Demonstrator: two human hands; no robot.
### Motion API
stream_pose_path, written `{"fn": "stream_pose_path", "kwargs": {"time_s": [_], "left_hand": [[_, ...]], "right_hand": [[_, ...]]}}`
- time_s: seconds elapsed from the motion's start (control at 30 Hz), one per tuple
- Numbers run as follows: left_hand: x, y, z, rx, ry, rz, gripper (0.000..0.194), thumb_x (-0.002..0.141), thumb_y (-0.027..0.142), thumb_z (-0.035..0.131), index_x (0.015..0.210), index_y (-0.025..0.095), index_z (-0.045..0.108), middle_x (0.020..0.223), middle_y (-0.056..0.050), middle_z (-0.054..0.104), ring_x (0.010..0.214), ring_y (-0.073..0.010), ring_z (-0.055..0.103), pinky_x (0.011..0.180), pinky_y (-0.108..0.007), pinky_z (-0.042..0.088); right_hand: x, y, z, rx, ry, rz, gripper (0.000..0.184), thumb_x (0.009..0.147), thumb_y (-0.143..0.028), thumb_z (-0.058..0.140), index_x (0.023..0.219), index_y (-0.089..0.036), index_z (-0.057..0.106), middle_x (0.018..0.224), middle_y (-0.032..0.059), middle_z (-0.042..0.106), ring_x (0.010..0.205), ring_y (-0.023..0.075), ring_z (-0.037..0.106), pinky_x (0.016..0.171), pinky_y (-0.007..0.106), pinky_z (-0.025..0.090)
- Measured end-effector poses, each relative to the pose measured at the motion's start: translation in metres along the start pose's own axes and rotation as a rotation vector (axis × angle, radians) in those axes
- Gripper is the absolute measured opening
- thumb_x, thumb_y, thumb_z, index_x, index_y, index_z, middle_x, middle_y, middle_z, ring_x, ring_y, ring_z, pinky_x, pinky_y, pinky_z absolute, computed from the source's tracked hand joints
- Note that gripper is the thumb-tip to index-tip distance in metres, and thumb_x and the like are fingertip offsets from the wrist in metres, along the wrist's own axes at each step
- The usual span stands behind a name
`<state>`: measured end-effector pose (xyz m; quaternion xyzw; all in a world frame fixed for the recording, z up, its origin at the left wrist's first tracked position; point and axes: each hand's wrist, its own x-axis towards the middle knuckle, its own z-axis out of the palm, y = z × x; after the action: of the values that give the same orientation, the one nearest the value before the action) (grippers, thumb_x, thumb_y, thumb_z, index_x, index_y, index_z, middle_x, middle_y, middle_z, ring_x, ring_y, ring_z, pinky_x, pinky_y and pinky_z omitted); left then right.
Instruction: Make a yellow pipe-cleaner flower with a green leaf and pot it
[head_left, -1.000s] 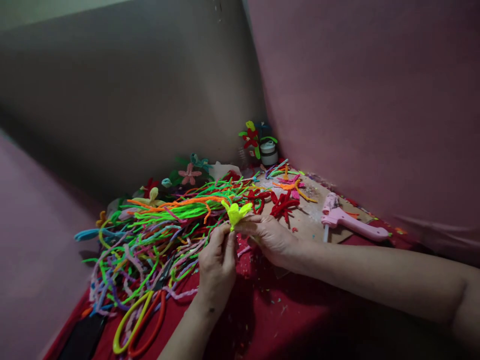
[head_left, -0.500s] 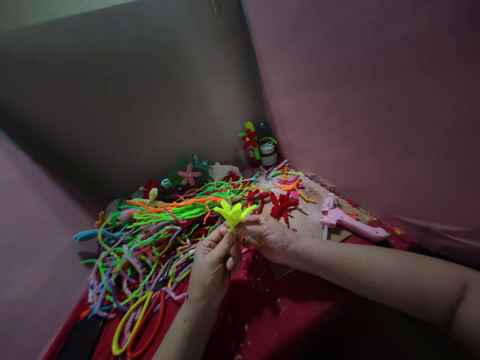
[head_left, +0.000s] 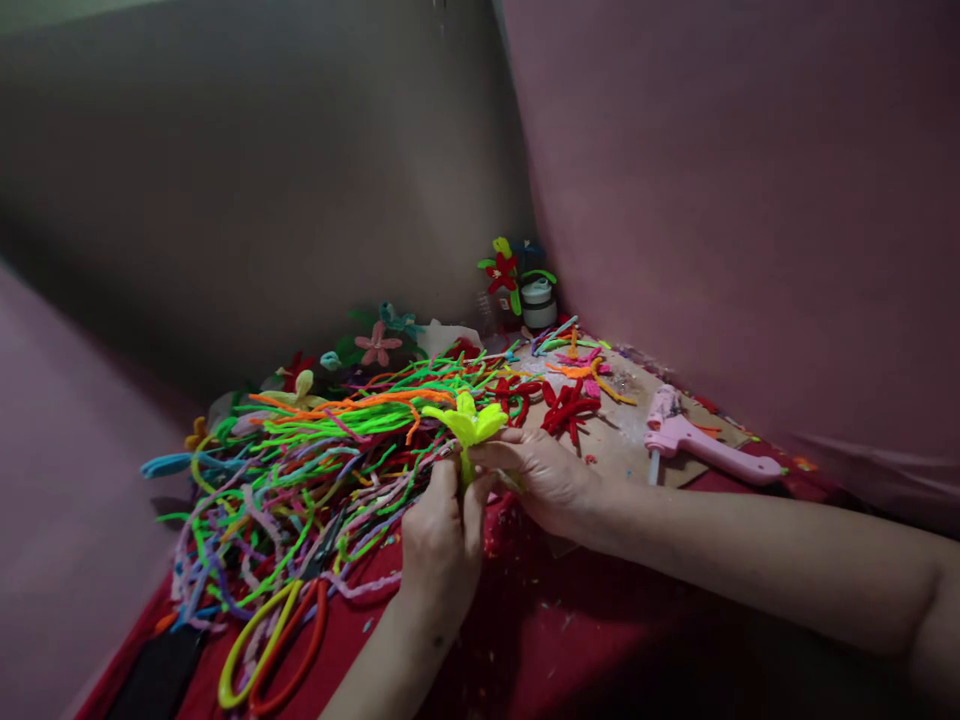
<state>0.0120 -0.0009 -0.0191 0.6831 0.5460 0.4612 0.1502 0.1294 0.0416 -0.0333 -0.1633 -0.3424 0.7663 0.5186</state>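
Both hands hold a small yellow-green pipe-cleaner flower [head_left: 466, 424] above the red cloth. My left hand [head_left: 442, 540] is closed round its short stem from below. My right hand [head_left: 541, 472] pinches the flower just under the petals from the right. The petals spread outward above my fingers. Behind and left of the flower lies a big heap of loose pipe cleaners [head_left: 300, 470] in many colours.
A pink glue gun [head_left: 701, 445] lies on brown cardboard [head_left: 622, 440] at the right, with red pipe-cleaner flowers [head_left: 566, 408] beside it. Scissors with yellow and red handles [head_left: 270, 645] lie at front left. A small white jar [head_left: 537, 303] and finished flowers stand in the far corner between walls.
My left hand has shifted up and closed tighter round the stem, and the flower's petals have turned and spread a little. My right hand has hardly moved.
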Motion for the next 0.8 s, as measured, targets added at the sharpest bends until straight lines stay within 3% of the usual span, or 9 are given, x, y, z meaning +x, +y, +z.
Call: {"fn": "stream_pose_path", "kwargs": {"time_s": [0.07, 0.13, 0.27, 0.37, 0.47, 0.53, 0.63, 0.7, 0.8], "left_hand": [[0.000, -0.003, 0.001, 0.059, 0.018, 0.045, 0.013, 0.079, 0.023, 0.055, 0.067, 0.019, 0.052, 0.054, 0.004, 0.046, 0.047, -0.0088, 0.039, 0.050, -0.022, 0.031], [0.002, -0.004, -0.001, -0.034, -0.028, -0.012, 0.018, 0.082, 0.025, 0.052, 0.065, 0.019, 0.051, 0.053, 0.004, 0.043, 0.046, -0.0082, 0.037, 0.047, -0.021, 0.030], [0.006, 0.003, -0.006, -0.460, -0.176, -0.247, 0.027, 0.084, 0.032, 0.054, 0.062, 0.017, 0.049, 0.050, 0.005, 0.040, 0.041, -0.0050, 0.032, 0.040, -0.018, 0.025], [0.009, 0.004, -0.010, -0.784, -0.326, -0.398, 0.023, 0.082, 0.033, 0.057, 0.068, 0.016, 0.052, 0.046, 0.007, 0.039, 0.036, -0.0023, 0.024, 0.037, -0.015, 0.020], [0.012, -0.001, -0.014, -0.987, -0.481, -0.530, 0.020, 0.079, 0.036, 0.060, 0.076, 0.018, 0.052, 0.044, 0.010, 0.036, 0.032, -0.0008, 0.012, 0.033, -0.014, 0.017], [0.014, -0.004, -0.016, -1.035, -0.556, -0.578, 0.026, 0.077, 0.039, 0.062, 0.072, 0.018, 0.048, 0.043, 0.012, 0.032, 0.031, -0.0003, 0.007, 0.030, -0.014, 0.017], [0.014, -0.004, -0.015, -0.923, -0.554, -0.558, 0.030, 0.078, 0.043, 0.059, 0.070, 0.018, 0.045, 0.045, 0.011, 0.033, 0.031, -0.0012, 0.011, 0.031, -0.015, 0.020], [0.012, -0.003, -0.012, -0.680, -0.434, -0.440, 0.026, 0.081, 0.043, 0.055, 0.074, 0.019, 0.047, 0.050, 0.008, 0.039, 0.034, -0.0036, 0.024, 0.035, -0.016, 0.024], [0.007, -0.005, -0.004, -0.163, -0.167, -0.117, 0.015, 0.079, 0.034, 0.056, 0.080, 0.019, 0.052, 0.059, 0.003, 0.047, 0.047, -0.0089, 0.043, 0.046, -0.020, 0.033]], "right_hand": [[-0.001, 0.000, 0.000, -0.021, 0.019, -0.018, 0.021, 0.056, -0.031, 0.079, 0.068, -0.016, 0.070, 0.065, -0.0008, 0.063, 0.054, 0.0077, 0.043, 0.055, 0.024, 0.030], [-0.001, -0.001, 0.001, -0.045, 0.028, -0.038, 0.023, 0.055, -0.032, 0.080, 0.069, -0.016, 0.070, 0.064, -0.0011, 0.062, 0.055, 0.0083, 0.043, 0.055, 0.024, 0.029], [-0.001, -0.005, 0.002, -0.074, -0.015, -0.057, 0.024, 0.055, -0.032, 0.081, 0.069, -0.016, 0.070, 0.061, -0.0027, 0.058, 0.056, 0.0085, 0.044, 0.056, 0.025, 0.032], [0.000, -0.009, 0.000, -0.092, -0.073, -0.025, 0.023, 0.057, -0.030, 0.080, 0.072, -0.015, 0.070, 0.065, -0.0020, 0.058, 0.059, 0.0088, 0.046, 0.058, 0.024, 0.032], [0.001, -0.010, -0.003, -0.123, -0.141, 0.019, 0.023, 0.059, -0.029, 0.079, 0.073, -0.014, 0.071, 0.065, -0.0016, 0.058, 0.060, 0.0082, 0.046, 0.058, 0.024, 0.033], [0.001, -0.009, -0.003, -0.140, -0.151, 0.018, 0.022, 0.060, -0.030, 0.079, 0.074, -0.014, 0.071, 0.063, -0.0021, 0.057, 0.058, 0.0078, 0.046, 0.059, 0.024, 0.034], [0.000, -0.007, -0.001, -0.120, -0.085, -0.025, 0.023, 0.061, -0.030, 0.078, 0.076, -0.015, 0.071, 0.067, -0.0013, 0.061, 0.061, 0.0089, 0.050, 0.063, 0.025, 0.037], [0.000, -0.006, 0.001, -0.069, -0.034, -0.043, 0.026, 0.058, -0.030, 0.080, 0.078, -0.016, 0.072, 0.071, -0.0001, 0.063, 0.064, 0.0106, 0.053, 0.066, 0.026, 0.040], [0.000, -0.005, 0.003, -0.041, 0.015, -0.038, 0.028, 0.056, -0.030, 0.081, 0.080, -0.016, 0.072, 0.074, 0.0009, 0.066, 0.067, 0.0124, 0.056, 0.067, 0.027, 0.041]]}}
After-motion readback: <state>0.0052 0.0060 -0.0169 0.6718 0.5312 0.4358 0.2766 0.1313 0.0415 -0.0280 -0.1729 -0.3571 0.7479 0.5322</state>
